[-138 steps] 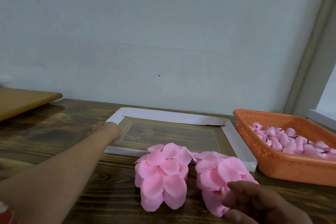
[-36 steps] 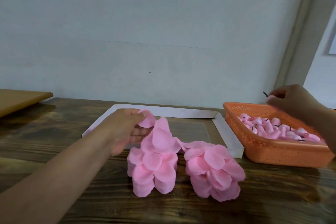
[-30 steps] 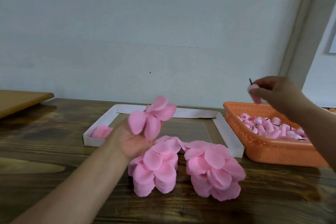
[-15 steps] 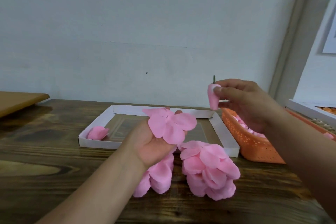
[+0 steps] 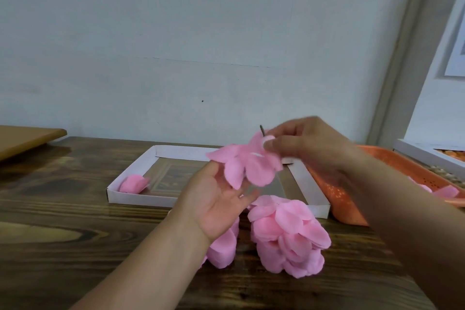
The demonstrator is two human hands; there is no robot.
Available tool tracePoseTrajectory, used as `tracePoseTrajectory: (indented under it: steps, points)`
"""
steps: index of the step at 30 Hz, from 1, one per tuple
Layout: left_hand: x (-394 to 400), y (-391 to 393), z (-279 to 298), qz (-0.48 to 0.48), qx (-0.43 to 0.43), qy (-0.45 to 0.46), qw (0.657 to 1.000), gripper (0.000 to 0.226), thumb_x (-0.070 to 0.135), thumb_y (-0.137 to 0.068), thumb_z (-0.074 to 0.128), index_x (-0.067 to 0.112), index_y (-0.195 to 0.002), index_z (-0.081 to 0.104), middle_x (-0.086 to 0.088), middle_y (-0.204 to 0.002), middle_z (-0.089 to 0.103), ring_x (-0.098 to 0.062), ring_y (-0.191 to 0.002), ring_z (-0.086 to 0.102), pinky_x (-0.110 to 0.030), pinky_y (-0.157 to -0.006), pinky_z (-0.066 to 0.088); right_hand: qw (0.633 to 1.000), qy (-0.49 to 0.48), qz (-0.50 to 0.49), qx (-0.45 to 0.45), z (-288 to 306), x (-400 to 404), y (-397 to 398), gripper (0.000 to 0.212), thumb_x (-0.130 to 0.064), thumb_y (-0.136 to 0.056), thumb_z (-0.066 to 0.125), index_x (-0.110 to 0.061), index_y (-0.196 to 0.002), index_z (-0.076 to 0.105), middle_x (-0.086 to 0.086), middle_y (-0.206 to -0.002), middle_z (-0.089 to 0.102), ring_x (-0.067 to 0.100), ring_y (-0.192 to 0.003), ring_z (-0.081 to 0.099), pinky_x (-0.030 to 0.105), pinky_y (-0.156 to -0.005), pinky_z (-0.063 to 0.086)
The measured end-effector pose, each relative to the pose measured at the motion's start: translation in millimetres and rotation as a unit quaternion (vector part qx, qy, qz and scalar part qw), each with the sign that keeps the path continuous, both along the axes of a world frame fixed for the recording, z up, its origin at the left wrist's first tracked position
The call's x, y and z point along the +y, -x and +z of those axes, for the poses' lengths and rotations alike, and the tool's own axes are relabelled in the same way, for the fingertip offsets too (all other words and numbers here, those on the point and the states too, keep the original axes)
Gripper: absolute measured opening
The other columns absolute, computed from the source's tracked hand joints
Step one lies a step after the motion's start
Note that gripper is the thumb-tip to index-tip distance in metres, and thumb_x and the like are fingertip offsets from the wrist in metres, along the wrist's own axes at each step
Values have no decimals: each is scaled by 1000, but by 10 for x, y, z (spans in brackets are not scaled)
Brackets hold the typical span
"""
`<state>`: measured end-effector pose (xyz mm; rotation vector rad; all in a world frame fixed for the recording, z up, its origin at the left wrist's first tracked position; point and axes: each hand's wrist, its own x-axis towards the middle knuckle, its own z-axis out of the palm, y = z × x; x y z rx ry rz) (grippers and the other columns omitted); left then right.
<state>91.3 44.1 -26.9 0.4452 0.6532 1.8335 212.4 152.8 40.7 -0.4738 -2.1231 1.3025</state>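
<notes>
Thin, rounded pink petal layer [image 5: 247, 168]

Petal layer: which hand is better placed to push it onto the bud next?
Left, probably. The left hand lies open just below the petal layer, free to push; the right hand is pinching the bud.

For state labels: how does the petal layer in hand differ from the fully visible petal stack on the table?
The petal layer is one spread ring held above the left hand; the petal stack is many layers piled. The right hand pinches a bud at the layer; the stack lies untouched on the table. Both are pink.
</notes>
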Motion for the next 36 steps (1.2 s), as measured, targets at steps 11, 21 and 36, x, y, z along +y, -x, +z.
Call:
tracePoseTrajectory:
  steps: [11,21,36]
  points:
    - [11,-61,13,-13,-35,33,999,82,75,-81,37,0,-82,69,-10,-78,60,-22,-69,59,-34,-75,48,744,-620,94,-230,14,-349,-28,17,-20,-89,49,-12,-91,63,1,-105,58,21,-92,55,38,-80,44]
    - [16,-138,-52,-33,-68,6,997,91,76,-79,39,-9,-86,71,-11,-60,62,-16,-49,63,-17,-48,52,618,-741,118,-235,-280,-382,-85,29,-10,-88,33,-12,-90,62,5,-96,63,26,-85,56,40,-81,46]
    - [41,-259,-73,-37,-151,10,988,82,70,-85,39,-5,-111,59,-21,-94,70,-30,-84,71,-42,-68,58,384,-896,120,-187,24,-283,-168,26,2,-82,48,-15,-67,60,5,-74,59,26,-66,53,37,-70,48]
